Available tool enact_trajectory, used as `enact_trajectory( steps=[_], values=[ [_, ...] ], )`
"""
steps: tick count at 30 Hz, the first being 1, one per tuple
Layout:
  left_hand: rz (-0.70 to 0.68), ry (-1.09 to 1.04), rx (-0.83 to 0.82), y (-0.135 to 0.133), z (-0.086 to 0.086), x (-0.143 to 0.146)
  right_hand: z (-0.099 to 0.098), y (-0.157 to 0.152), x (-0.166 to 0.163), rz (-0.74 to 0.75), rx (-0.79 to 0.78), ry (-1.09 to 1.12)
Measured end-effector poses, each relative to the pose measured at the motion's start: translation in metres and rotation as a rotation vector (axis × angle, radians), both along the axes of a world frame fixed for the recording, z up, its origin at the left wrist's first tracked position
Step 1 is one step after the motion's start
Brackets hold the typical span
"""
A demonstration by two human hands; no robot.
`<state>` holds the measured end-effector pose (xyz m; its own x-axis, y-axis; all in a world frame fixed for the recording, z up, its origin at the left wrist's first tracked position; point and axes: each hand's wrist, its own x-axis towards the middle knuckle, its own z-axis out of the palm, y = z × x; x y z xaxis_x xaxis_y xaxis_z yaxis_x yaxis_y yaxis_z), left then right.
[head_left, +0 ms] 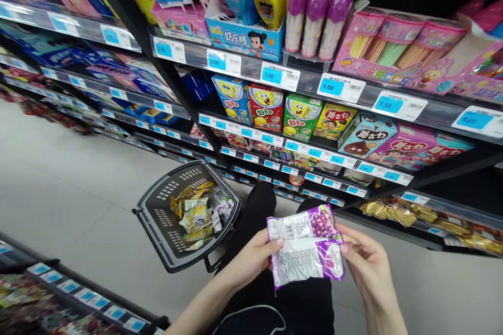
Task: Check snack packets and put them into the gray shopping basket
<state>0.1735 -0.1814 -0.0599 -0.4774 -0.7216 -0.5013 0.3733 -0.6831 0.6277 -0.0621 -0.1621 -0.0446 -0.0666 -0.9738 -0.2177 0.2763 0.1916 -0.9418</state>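
Observation:
A purple and white candy bag (301, 259) with grapes printed on it is stretched flat between my two hands, its text side with a barcode facing up. My left hand (263, 248) pinches its left edge, thumb on top. At the right edge, my right hand (363, 254) grips the bag between thumb and fingers. The bag is above my dark-clothed legs. Down to the left, a grey shopping basket (155, 233) stands on the floor with several small wrapped snacks (198, 214) inside, in gold, yellow and white-purple packs.
Shelves ahead carry boxed snacks (265, 107), purple-capped tubes (316, 10) and pink boxes of candy sticks (396, 44), with price tags (279, 76) along their edges. Gold-wrapped packs (393, 212) lie low on the right. Another shelf (94, 298) borders the lower left. Grey floor (78, 188) runs between.

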Motion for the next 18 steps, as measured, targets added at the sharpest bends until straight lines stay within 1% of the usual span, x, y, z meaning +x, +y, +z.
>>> enact_trajectory(
  steps=[3,8,13,15,18],
  values=[
    [-0.002,-0.027,0.012,0.000,0.002,-0.001,-0.003,0.001,-0.004,-0.047,-0.024,0.070],
    [-0.012,-0.039,-0.014,-0.001,0.004,0.001,-0.002,0.000,-0.009,-0.033,-0.055,0.198],
    [-0.080,-0.065,-0.133,-0.003,0.007,0.005,0.001,-0.003,-0.011,0.014,-0.041,0.267],
    [-0.095,-0.084,-0.196,-0.004,0.011,0.006,0.001,-0.005,-0.011,0.015,-0.046,0.279],
    [-0.112,-0.151,-0.332,-0.008,0.020,0.007,0.000,-0.006,-0.008,0.008,-0.041,0.229]
  ],
)
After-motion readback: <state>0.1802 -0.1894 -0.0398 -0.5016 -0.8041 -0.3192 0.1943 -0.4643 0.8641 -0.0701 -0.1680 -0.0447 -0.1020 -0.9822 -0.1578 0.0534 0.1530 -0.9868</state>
